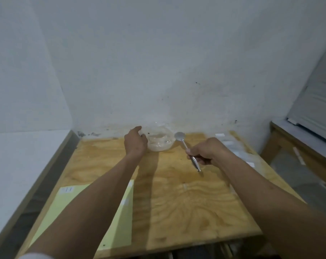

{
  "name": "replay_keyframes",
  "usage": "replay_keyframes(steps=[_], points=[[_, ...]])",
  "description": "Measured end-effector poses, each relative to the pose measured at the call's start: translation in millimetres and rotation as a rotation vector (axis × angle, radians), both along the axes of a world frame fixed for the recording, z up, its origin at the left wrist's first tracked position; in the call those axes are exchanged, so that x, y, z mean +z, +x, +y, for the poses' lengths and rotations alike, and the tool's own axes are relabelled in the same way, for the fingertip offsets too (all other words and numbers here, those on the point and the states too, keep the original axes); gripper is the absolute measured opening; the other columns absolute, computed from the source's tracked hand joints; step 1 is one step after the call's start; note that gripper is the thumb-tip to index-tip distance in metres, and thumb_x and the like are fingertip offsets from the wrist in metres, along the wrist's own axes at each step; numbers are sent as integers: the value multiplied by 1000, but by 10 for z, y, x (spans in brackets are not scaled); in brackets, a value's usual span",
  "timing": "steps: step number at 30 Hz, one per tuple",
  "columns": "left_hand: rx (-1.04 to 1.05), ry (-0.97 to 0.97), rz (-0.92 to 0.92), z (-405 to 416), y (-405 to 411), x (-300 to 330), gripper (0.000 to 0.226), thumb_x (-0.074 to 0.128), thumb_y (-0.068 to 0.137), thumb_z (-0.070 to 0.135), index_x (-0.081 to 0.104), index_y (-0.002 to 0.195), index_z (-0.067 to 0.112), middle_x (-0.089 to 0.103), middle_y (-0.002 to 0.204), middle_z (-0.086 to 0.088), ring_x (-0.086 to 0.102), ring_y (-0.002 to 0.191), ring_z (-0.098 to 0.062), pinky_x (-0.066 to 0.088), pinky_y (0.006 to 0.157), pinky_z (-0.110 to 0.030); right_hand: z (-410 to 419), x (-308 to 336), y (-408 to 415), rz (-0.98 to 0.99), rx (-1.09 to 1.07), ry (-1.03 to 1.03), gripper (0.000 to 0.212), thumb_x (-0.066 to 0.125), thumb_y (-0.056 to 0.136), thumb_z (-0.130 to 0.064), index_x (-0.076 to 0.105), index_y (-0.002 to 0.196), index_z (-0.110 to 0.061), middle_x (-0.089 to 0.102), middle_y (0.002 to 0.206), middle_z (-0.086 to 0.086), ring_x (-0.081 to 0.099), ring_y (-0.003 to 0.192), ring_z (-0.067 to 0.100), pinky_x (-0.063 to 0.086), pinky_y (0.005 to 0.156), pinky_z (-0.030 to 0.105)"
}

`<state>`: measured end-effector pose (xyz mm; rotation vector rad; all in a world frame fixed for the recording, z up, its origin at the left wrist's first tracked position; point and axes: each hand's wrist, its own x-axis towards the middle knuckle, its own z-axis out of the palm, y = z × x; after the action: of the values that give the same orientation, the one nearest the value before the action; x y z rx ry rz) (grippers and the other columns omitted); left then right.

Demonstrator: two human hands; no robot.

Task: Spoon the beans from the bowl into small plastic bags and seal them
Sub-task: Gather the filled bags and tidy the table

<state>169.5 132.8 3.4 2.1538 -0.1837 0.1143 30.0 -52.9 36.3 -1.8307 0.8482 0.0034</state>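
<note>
A clear plastic bowl (160,141) stands at the far edge of the plywood table (177,193), close to the wall. Pale contents show inside it; the blur hides what they are. My left hand (135,142) rests against the bowl's left side, fingers curled on its rim. My right hand (205,151) grips the handle of a metal spoon (184,144). The spoon's head is lifted just right of the bowl and looks empty. Several small clear plastic bags (231,144) lie along the table's right edge, behind my right hand.
A pale yellow sheet (119,230) lies on the near left of the table, partly under my left forearm. White walls close off the far side and the left. A wooden frame (281,139) stands to the right of the table.
</note>
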Motion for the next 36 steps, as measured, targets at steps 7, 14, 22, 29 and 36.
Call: replay_keyframes(steps=[7, 14, 22, 29, 36], points=[[-6, 3, -10, -42, -235, 32, 43, 51, 101, 9, 55, 144, 9, 62, 136, -19, 58, 126, -33, 44, 105, -36, -93, -174, -411, 184, -32, -226, 29, 78, 84, -8, 62, 62, 2, 50, 30, 3, 44, 22, 13, 32, 31, 13], [-49, -17, -1, -15, -359, 72, 44, 52, 99, 10, 56, 143, 10, 67, 126, -19, 69, 107, -34, 53, 98, -39, -70, -222, -373, 208, -37, -429, 30, 88, 74, -27, 67, 69, -7, 72, 66, 9, 70, 54, 21, 56, 52, 24], [-187, -264, 91, -174, -638, 322, 44, 57, 94, 5, 61, 137, 9, 69, 85, -6, 71, 72, -22, 63, 78, -42, -183, 79, -558, -185, 335, -579, 111, 89, 73, -33, 18, 159, -35, 24, 159, 0, 40, 139, 23, 39, 100, 28], [-455, -353, 158, -626, -1072, 517, 40, 62, 94, 9, 65, 134, 10, 74, 95, -10, 74, 85, -25, 64, 74, -38, -487, 244, -1060, -170, 284, -937, 101, 80, 79, -47, 19, 158, -34, 41, 146, -2, 45, 132, 20, 45, 100, 40], [-607, 38, -190, -1108, -1837, 238, 71, 49, 97, 61, 43, 151, 15, 52, 146, -6, 52, 131, -25, 41, 111, -40, -1027, 284, -2079, -133, 82, -930, 96, 81, 71, -57, 32, 150, -38, 45, 142, -11, 47, 129, 13, 45, 100, 34]])
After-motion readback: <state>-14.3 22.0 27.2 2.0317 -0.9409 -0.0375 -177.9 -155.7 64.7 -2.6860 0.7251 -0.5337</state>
